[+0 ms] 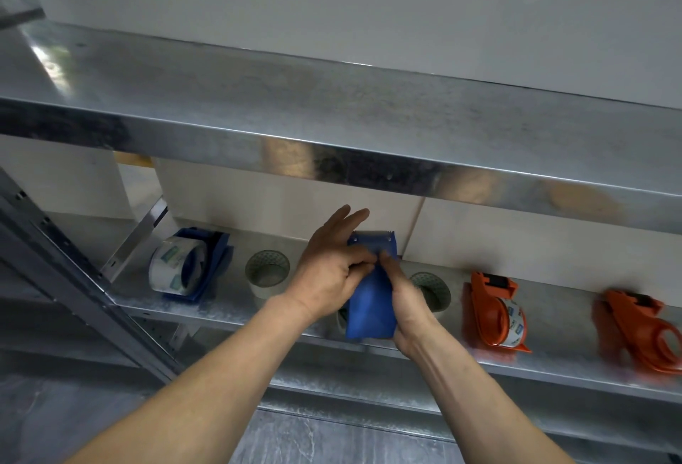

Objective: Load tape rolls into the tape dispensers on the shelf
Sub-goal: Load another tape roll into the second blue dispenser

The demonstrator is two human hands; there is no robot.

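Both my hands hold a blue tape dispenser above the front of the lower metal shelf, its toothed blade end pointing away from me. My left hand pinches near the blade with thumb and forefinger, the other fingers spread. My right hand grips the dispenser's right side. A roll seems partly hidden under the dispenser. Loose clear tape rolls stand to the left and to the right of my hands.
On the shelf, a second blue dispenser holding a roll lies at the left. An orange dispenser with a roll and another orange one lie at the right. An upper metal shelf overhangs; white boxes stand behind.
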